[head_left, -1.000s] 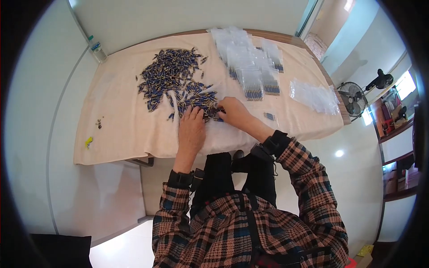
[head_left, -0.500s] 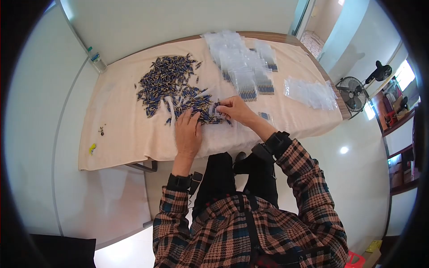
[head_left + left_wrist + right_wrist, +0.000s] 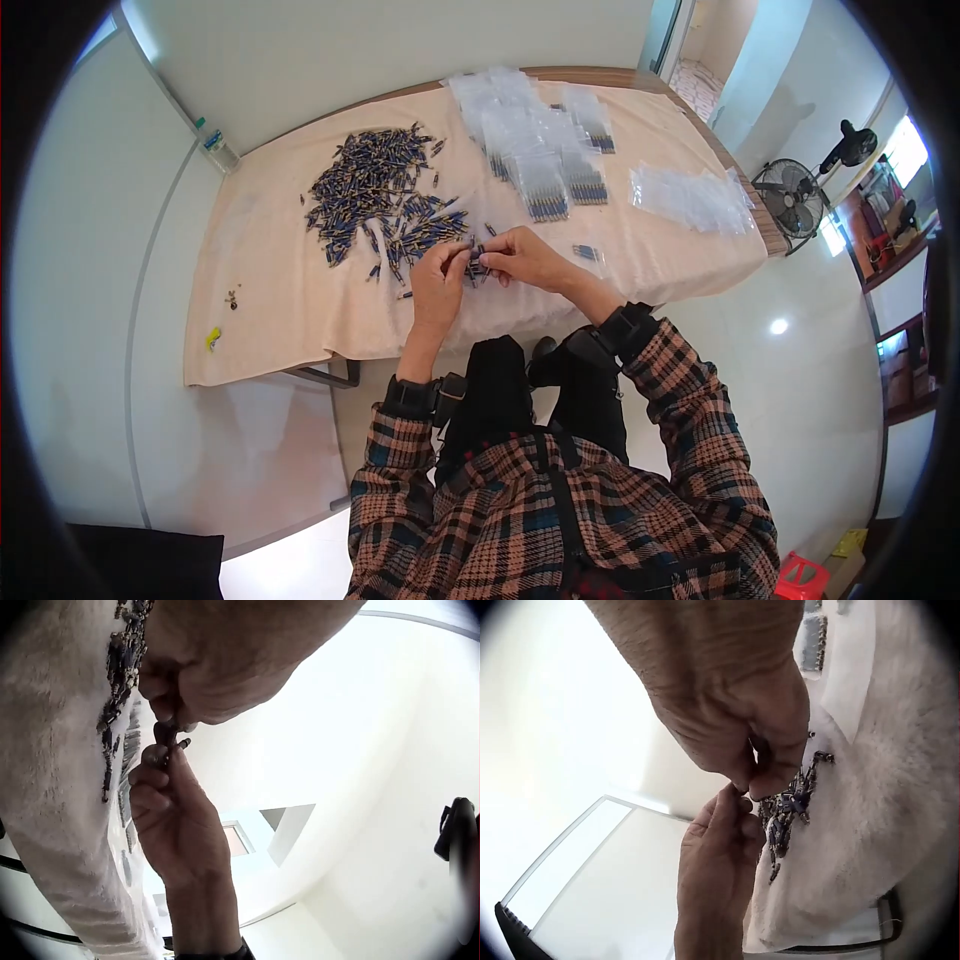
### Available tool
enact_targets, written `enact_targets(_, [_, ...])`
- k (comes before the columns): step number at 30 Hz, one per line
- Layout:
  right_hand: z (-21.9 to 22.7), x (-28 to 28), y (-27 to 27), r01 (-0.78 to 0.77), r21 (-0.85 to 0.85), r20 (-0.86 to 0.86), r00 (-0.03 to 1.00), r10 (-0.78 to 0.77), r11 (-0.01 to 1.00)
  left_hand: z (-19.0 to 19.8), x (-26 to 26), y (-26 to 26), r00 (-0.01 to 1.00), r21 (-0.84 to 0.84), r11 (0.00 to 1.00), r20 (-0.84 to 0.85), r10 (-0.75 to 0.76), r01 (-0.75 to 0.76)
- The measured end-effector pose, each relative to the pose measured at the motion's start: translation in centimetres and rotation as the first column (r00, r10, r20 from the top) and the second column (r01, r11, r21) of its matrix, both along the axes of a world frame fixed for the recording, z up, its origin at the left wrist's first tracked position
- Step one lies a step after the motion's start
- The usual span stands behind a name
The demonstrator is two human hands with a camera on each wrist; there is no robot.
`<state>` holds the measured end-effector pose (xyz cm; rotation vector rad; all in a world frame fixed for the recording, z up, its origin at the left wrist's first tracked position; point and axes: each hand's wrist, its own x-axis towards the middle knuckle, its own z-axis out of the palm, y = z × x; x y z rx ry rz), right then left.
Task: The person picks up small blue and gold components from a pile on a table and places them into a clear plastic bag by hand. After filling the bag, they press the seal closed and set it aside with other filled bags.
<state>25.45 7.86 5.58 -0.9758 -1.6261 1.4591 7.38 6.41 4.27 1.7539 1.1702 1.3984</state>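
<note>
Pinches a short, slim, dark-blue and gold-coloured cylindrical piece (image 3: 185, 742) between thumb and bent fingers of the right hand (image 3: 535, 262). Grips with curled fingers and thumb of the left hand (image 3: 437, 285) at the same spot; cannot tell whether on that same piece or a neighbouring one. Holds both hands together, fingertips nearly touching, over the near part of a cream, fleecy cloth (image 3: 290, 300). Wears wide black bands at both wrists, over brown-and-black plaid sleeves (image 3: 400, 455).

Just beyond the left hand, a large loose heap of similar blue-and-gold pieces (image 3: 370, 180). Near the right forearm, a small clear plastic bag (image 3: 588, 252) with a few pieces inside. Farther off, many overlapping clear plastic bags (image 3: 548, 195), with neat rows of pieces along the bottoms of several, and to the right, a flat spread of clear plastic bags (image 3: 690, 198). At the far left, a clear bottle with a green cap (image 3: 215, 145); nearer, a small bright-yellow object (image 3: 213, 338). Beyond the table's right edge, a black fan (image 3: 790, 200).
</note>
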Motion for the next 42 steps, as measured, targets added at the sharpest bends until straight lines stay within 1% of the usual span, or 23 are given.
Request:
enact_targets(2, [-0.1, 0.1, -0.4, -0.052, 0.006, 0.001, 0.999, 0.052, 0.999, -0.1, -0.5, 0.0, 0.994, -0.109, 0.989, 0.049, -0.093, 0.098])
enact_targets(3, [0.1, 0.1, -0.8, -0.050, 0.003, -0.001, 0.999, 0.050, 0.999, -0.1, -0.7, -0.1, 0.988, -0.162, 0.976, 0.077, -0.136, 0.147])
enact_targets(4, [0.4, 0.0, -1.2, -0.006, -0.014, -0.023, 1.000, 0.006, 1.000, -0.1, -0.7, -0.2, 0.988, -0.165, 0.975, 0.076, -0.136, 0.147])
enact_targets(6, [0.9, -0.3, -2.0, 0.077, -0.052, -0.065, 0.995, -0.081, 0.996, -0.1, -0.9, -0.6, 0.978, -0.243, 0.951, 0.135, -0.162, 0.191])
enact_targets(8, [1.0, -0.3, -2.2, 0.093, -0.056, -0.092, 0.991, -0.098, 0.994, 0.1, -0.8, -0.9, 0.971, -0.277, 0.937, 0.166, -0.172, 0.213])
enact_targets(11, [1.1, -0.3, -2.3, 0.124, -0.066, -0.145, 0.981, -0.133, 0.990, 0.6, -0.3, -1.8, 0.970, -0.325, 0.927, 0.211, -0.123, 0.188])
enact_targets(12, [1.1, -0.4, -2.4, 0.118, -0.067, -0.158, 0.979, -0.127, 0.991, 0.7, -0.2, -1.9, 0.970, -0.327, 0.926, 0.210, -0.122, 0.187])
enact_targets(15, [1.7, -0.7, -2.7, 0.104, -0.070, -0.184, 0.976, -0.115, 0.992, 0.9, 0.0, -2.0, 0.993, -0.341, 0.935, 0.094, -0.066, 0.095])
enact_targets(16, [1.9, -0.8, -2.8, 0.126, -0.090, -0.200, 0.970, -0.142, 0.988, 0.8, 0.0, -2.0, 0.994, -0.343, 0.934, 0.093, -0.066, 0.094])
enact_targets(18, [2.2, -0.9, -2.9, 0.170, -0.129, -0.229, 0.954, -0.196, 0.977, 0.7, 0.1, -1.9, 0.976, -0.361, 0.921, 0.201, -0.079, 0.149])
enact_targets(19, [2.2, -1.0, -3.0, 0.170, -0.130, -0.229, 0.953, -0.197, 0.977, 0.7, 0.1, -1.9, 0.963, -0.367, 0.913, 0.255, -0.085, 0.177])
enact_targets(20, [2.0, -1.1, -2.9, 0.196, -0.127, -0.238, 0.946, -0.222, 0.972, 0.7, 0.2, -1.8, 0.963, -0.366, 0.913, 0.255, -0.086, 0.178])
enact_targets(22, [1.8, -1.1, -2.9, 0.247, -0.124, -0.255, 0.928, -0.272, 0.961, 0.7, 0.3, -1.8, 0.940, -0.381, 0.897, 0.328, -0.097, 0.225])
enact_targets(23, [1.6, -1.1, -2.9, 0.247, -0.127, -0.255, 0.928, -0.272, 0.961, 0.7, 0.3, -1.9, 0.926, -0.388, 0.888, 0.364, -0.100, 0.248])
enact_targets(26, [1.2, -1.2, -2.8, 0.286, -0.050, -0.214, 0.933, -0.290, 0.957, 0.7, 0.5, -2.0, 0.911, -0.377, 0.887, 0.398, -0.106, 0.268])
enact_targets(31, [1.2, -1.2, -2.8, 0.307, -0.074, -0.208, 0.926, -0.316, 0.949, 0.9, 0.9, -2.4, 0.876, -0.351, 0.901, 0.479, -0.059, 0.253])
enact_targets(32, [1.3, -1.2, -2.8, 0.315, -0.065, -0.212, 0.923, -0.321, 0.947, 0.9, 0.8, -2.3, 0.876, -0.358, 0.899, 0.480, -0.053, 0.251])
enact_targets(35, [0.8, -1.3, -3.0, 0.323, -0.069, -0.213, 0.919, -0.331, 0.944, 0.7, 0.1, -2.2, 0.950, -0.375, 0.910, 0.307, -0.061, 0.180])
enact_targets(36, [0.6, -1.1, -3.0, 0.318, -0.046, -0.218, 0.922, -0.320, 0.947, 0.5, 0.2, -2.4, 0.951, -0.396, 0.902, 0.307, -0.046, 0.172])
enact_targets(38, [0.2, -1.3, -2.8, 0.291, -0.002, -0.234, 0.930, -0.283, 0.957, 0.2, 0.3, -2.5, 0.921, -0.353, 0.909, 0.382, -0.076, 0.221])
enact_targets(39, [0.0, -1.5, -3.0, 0.266, -0.032, -0.236, 0.934, -0.266, 0.963, 0.1, 0.2, -2.7, 0.927, -0.381, 0.904, 0.373, -0.042, 0.194])
enact_targets(41, [0.3, -1.5, -3.0, 0.287, -0.025, -0.143, 0.947, -0.287, 0.958, 0.0, 0.4, -2.6, 0.916, -0.360, 0.903, 0.394, -0.080, 0.234])
enact_targets(42, [0.3, -1.6, -3.1, 0.270, -0.039, -0.145, 0.951, -0.273, 0.962, 0.1, 0.3, -2.8, 0.919, -0.372, 0.902, 0.390, -0.060, 0.217])
